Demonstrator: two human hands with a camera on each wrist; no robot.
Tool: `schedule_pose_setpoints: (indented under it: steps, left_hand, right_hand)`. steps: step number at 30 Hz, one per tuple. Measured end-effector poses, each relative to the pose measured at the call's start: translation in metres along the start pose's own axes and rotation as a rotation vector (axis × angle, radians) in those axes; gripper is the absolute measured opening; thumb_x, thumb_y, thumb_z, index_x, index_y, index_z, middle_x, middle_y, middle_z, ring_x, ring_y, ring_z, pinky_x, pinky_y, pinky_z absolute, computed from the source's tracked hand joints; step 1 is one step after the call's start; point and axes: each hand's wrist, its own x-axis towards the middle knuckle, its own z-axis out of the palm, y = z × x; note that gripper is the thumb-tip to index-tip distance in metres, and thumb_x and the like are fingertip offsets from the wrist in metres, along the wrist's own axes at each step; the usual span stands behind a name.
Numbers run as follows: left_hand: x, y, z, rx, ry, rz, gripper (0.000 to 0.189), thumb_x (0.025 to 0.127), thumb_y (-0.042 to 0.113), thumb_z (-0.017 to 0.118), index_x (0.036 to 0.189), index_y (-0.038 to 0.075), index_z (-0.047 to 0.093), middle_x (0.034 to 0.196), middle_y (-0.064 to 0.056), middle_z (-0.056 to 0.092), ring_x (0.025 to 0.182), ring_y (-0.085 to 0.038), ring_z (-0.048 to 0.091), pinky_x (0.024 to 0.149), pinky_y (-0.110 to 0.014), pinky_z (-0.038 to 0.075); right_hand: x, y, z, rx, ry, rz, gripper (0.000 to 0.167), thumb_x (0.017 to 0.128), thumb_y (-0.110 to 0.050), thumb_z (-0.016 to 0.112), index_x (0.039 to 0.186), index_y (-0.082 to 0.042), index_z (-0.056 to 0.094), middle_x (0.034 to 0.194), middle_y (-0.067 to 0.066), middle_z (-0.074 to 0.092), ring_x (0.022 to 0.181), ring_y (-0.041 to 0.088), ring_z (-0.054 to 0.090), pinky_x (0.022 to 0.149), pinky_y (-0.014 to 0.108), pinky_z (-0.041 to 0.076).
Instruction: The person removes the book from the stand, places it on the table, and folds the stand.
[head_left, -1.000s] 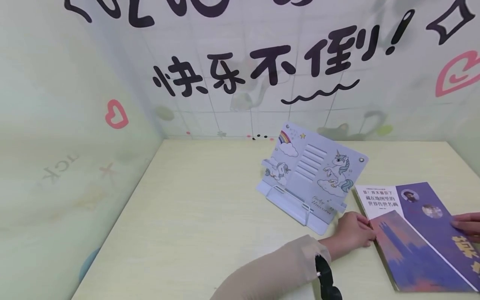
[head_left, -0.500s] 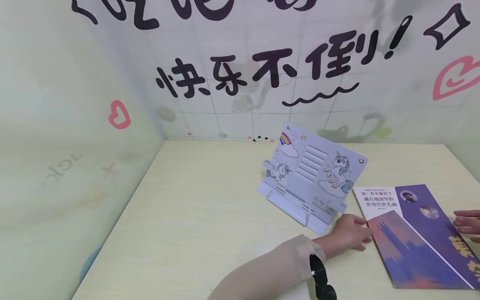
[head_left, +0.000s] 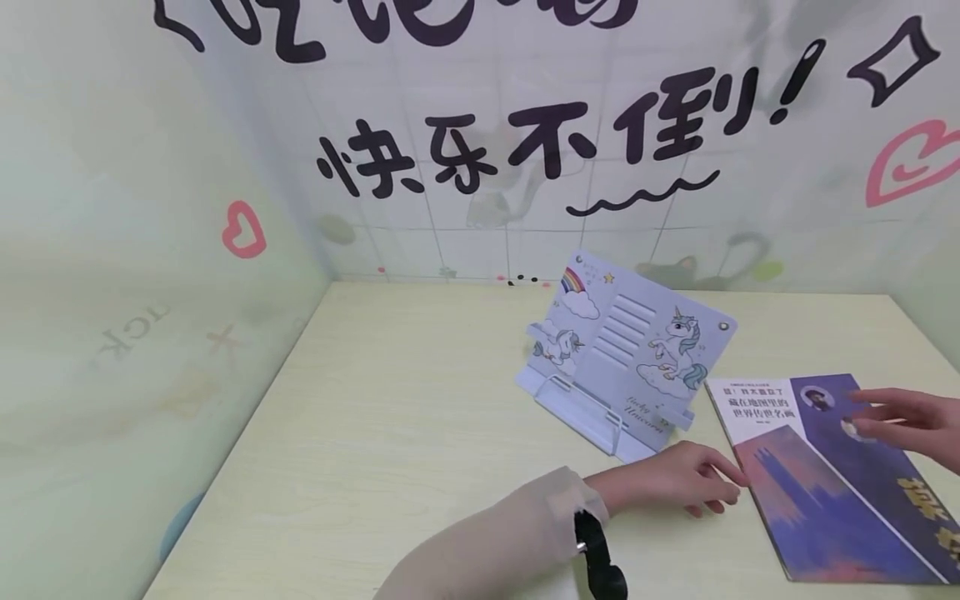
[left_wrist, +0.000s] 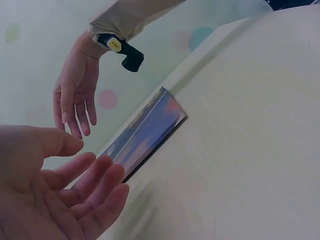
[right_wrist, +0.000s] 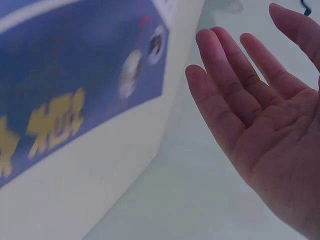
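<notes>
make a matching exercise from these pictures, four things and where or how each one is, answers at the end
1. book
2. unicorn stand
3. left hand
4. right hand

A. overlaps the book's right side in the head view
B. fingers near the book's left edge
C. flat on the table
D. pale lilac, tilted back

Pairs: 1-C, 2-D, 3-B, 4-A

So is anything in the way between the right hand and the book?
Nothing visible is. The right wrist view shows only open space between the right hand and the book. The unicorn stand is on the book's other side, near the left hand.
</notes>
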Motion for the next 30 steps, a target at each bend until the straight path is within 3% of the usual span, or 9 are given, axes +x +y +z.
schedule_pose_setpoints:
  steps: [2, 6, 9, 11, 15, 18, 23, 30]
  left_hand:
    - [-0.005, 0.002, -0.010, 0.025, -0.064, 0.009, 0.019, 0.089, 0.011, 0.058, 0.106, 0.009, 0.066, 0.073, 0.004, 0.062, 0.062, -0.006, 0.059, 0.051, -0.023, 0.049]
    - [-0.016, 0.009, -0.033, 0.058, -0.166, 0.060, 0.023, 0.090, 0.011, 0.057, 0.112, 0.007, 0.063, 0.080, 0.006, 0.063, 0.068, -0.005, 0.060, 0.058, -0.024, 0.051]
    - [-0.024, 0.013, -0.055, 0.071, -0.198, 0.118, 0.025, 0.091, 0.011, 0.057, 0.115, 0.006, 0.061, 0.086, 0.006, 0.064, 0.074, -0.005, 0.061, 0.064, -0.025, 0.052]
    - [-0.029, 0.016, -0.071, 0.074, -0.178, 0.151, 0.025, 0.091, 0.012, 0.057, 0.116, 0.006, 0.060, 0.090, 0.002, 0.065, 0.076, -0.007, 0.062, 0.067, -0.027, 0.053]
    - [-0.036, 0.017, -0.105, 0.086, -0.074, 0.200, 0.027, 0.092, 0.014, 0.057, 0.116, 0.006, 0.060, 0.097, -0.006, 0.065, 0.081, -0.012, 0.063, 0.072, -0.032, 0.053]
    - [-0.041, 0.018, -0.132, 0.090, 0.011, 0.196, 0.028, 0.091, 0.016, 0.057, 0.118, 0.006, 0.059, 0.102, -0.010, 0.064, 0.085, -0.016, 0.063, 0.077, -0.037, 0.052]
    - [-0.045, 0.016, -0.177, 0.073, 0.170, 0.140, 0.031, 0.090, 0.015, 0.058, 0.120, 0.004, 0.057, 0.106, -0.014, 0.062, 0.089, -0.018, 0.062, 0.082, -0.040, 0.050]
    - [-0.039, 0.011, -0.221, 0.010, 0.505, 0.038, 0.031, 0.088, 0.011, 0.059, 0.118, 0.003, 0.057, 0.106, -0.014, 0.062, 0.094, -0.025, 0.060, 0.084, -0.041, 0.049]
  right_hand:
    - [0.001, -0.024, 0.006, -0.060, -0.011, -0.021, 0.046, 0.090, -0.020, 0.060, 0.127, 0.004, 0.047, 0.097, 0.004, 0.066, 0.074, -0.007, 0.056, 0.059, 0.026, 0.050]
    - [0.000, -0.070, 0.017, 0.016, -0.003, -0.122, 0.034, 0.087, -0.010, 0.062, 0.121, -0.005, 0.056, 0.095, -0.014, 0.064, 0.079, -0.006, 0.058, 0.060, 0.018, 0.050]
    - [0.000, -0.098, 0.026, 0.070, 0.019, -0.178, 0.029, 0.085, -0.004, 0.063, 0.113, -0.011, 0.062, 0.091, -0.018, 0.064, 0.079, -0.004, 0.059, 0.061, 0.011, 0.047]
    - [0.002, -0.112, 0.034, 0.076, 0.040, -0.181, 0.025, 0.085, -0.005, 0.064, 0.110, -0.009, 0.063, 0.088, -0.016, 0.065, 0.077, -0.003, 0.060, 0.060, 0.011, 0.047]
    - [0.007, -0.129, 0.050, 0.080, 0.073, -0.146, 0.031, 0.086, -0.011, 0.065, 0.111, 0.004, 0.059, 0.083, -0.007, 0.067, 0.074, -0.001, 0.061, 0.059, 0.013, 0.047]
    - [0.010, -0.136, 0.061, 0.100, 0.085, -0.101, 0.037, 0.087, -0.017, 0.064, 0.114, 0.007, 0.056, 0.082, -0.006, 0.067, 0.073, 0.002, 0.062, 0.058, 0.017, 0.050]
    - [0.016, -0.144, 0.076, 0.153, 0.102, -0.059, 0.044, 0.087, -0.023, 0.064, 0.117, 0.008, 0.054, 0.083, -0.010, 0.064, 0.073, 0.005, 0.062, 0.057, 0.023, 0.050]
    - [0.026, -0.154, 0.089, 0.205, 0.115, -0.054, 0.045, 0.087, -0.023, 0.064, 0.117, 0.008, 0.054, 0.088, -0.003, 0.065, 0.074, 0.000, 0.060, 0.060, 0.021, 0.050]
